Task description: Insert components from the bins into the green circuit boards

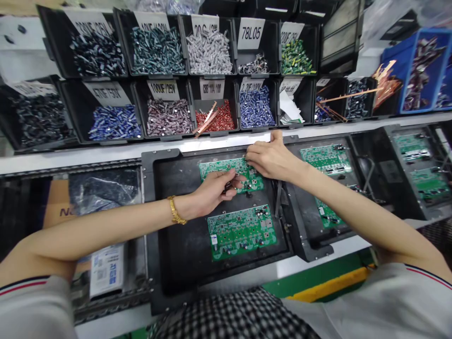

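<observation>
"Near the middle of the black tray (183,263), what are the two hands by?"

"They are at the upper green board (217,165). The left hand (221,188) reaches over it from eight o'clock. The right hand (270,157) is at its two o'clock corner."

"Is each grip tight or loose?"

"I cannot tell. The left fingers curl near the thumb, but I can't see well if a small part is in them. The right fingertips are hidden."

"What could go wrong?"

"A tiny part might bend, I think, if a finger pushes too hard. The board could slip if just one corner gets pressed. Those copper strips (206,123) at eleven o'clock poke over a bin's edge, so a bump could make them fall."

"And what is all around?"

"Black bins (271,40) of little parts sit at twelve o'clock, behind a silver ledge (106,151). A lower green board (242,233) lies at six o'clock. More boards (323,155) are at three o'clock, in the next tray (307,221). At five o'clock, the green floor (282,286) has a yellow stripe (332,283)."
</observation>
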`<move>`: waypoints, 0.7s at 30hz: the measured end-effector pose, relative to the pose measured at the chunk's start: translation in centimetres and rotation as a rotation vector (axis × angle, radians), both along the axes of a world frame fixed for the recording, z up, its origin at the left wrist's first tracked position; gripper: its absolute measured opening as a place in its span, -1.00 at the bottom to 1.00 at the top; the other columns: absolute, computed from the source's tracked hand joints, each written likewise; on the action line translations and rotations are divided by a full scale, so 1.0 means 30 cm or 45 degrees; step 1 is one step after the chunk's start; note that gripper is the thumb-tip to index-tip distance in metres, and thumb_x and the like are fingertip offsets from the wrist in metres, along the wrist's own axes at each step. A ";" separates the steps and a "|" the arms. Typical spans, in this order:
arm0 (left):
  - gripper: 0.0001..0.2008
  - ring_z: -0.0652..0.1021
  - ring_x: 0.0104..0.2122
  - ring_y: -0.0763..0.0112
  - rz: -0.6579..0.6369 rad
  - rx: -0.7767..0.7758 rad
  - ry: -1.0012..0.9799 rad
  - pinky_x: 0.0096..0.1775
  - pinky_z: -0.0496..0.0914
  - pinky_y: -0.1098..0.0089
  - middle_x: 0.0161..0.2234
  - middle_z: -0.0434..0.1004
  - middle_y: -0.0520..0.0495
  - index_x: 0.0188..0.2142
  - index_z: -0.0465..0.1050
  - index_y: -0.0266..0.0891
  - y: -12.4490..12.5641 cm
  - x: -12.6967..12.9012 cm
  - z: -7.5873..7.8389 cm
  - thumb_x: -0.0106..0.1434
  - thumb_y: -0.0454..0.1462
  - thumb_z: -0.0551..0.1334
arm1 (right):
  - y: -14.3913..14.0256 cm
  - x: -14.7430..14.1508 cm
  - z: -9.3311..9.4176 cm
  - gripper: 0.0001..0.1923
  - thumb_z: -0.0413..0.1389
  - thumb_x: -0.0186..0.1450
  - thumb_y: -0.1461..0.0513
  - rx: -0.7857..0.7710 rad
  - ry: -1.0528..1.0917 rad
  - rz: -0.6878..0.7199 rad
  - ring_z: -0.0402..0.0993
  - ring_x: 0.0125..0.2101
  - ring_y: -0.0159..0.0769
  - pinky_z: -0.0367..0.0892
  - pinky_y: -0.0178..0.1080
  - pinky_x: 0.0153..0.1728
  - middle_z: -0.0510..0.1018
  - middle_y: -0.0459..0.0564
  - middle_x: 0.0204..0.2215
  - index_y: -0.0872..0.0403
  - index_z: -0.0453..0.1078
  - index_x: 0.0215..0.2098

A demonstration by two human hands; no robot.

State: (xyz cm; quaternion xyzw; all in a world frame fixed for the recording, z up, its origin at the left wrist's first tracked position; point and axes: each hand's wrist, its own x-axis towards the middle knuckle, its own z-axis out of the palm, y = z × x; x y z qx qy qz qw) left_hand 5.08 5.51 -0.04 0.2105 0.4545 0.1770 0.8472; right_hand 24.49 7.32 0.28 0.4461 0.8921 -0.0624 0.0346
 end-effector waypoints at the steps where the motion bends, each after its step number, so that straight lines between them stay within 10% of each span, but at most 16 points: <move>1: -0.67 0.17 -0.69 0.70 0.005 0.005 -0.001 -0.62 -0.08 0.53 -0.55 0.29 -0.03 -0.44 0.42 -0.45 -0.003 0.000 -0.001 0.38 -0.28 0.05 | -0.020 -0.014 0.012 -0.77 -0.09 0.31 0.24 -0.009 0.066 -0.084 0.35 -0.27 -0.21 -0.10 -0.08 -0.18 0.52 0.01 -0.30 0.11 0.40 -0.33; 9: -0.71 0.09 -0.67 0.65 -0.059 0.039 -0.082 -0.60 -0.09 0.52 -0.56 0.25 0.02 -0.46 0.35 -0.37 0.038 -0.052 0.016 0.37 -0.31 0.04 | -0.104 -0.111 0.087 -0.85 -0.02 0.22 0.25 -0.147 0.513 -0.331 0.41 -0.36 -0.33 -0.09 -0.20 -0.28 0.55 -0.11 -0.40 0.08 0.38 -0.40; 15: -0.85 0.26 -0.46 0.53 0.415 1.208 0.302 -0.39 0.16 0.53 -0.48 0.38 0.07 -0.35 0.47 -0.20 0.325 -0.214 0.005 0.27 -0.42 0.15 | -0.027 -0.054 0.021 -0.86 -0.08 0.19 0.28 -0.024 0.137 -0.336 0.29 -0.38 -0.30 -0.14 -0.16 -0.28 0.47 -0.03 -0.38 0.11 0.31 -0.42; 21: -0.89 0.24 0.01 0.15 0.021 1.549 0.316 -0.11 0.24 0.21 -0.35 0.49 -0.05 -0.35 0.52 -0.04 0.424 -0.033 0.011 0.12 -0.29 0.26 | 0.001 -0.044 -0.020 -0.84 -0.09 0.19 0.28 -0.056 0.043 -0.306 0.27 -0.31 -0.24 -0.16 -0.15 -0.29 0.43 0.01 -0.34 0.12 0.31 -0.40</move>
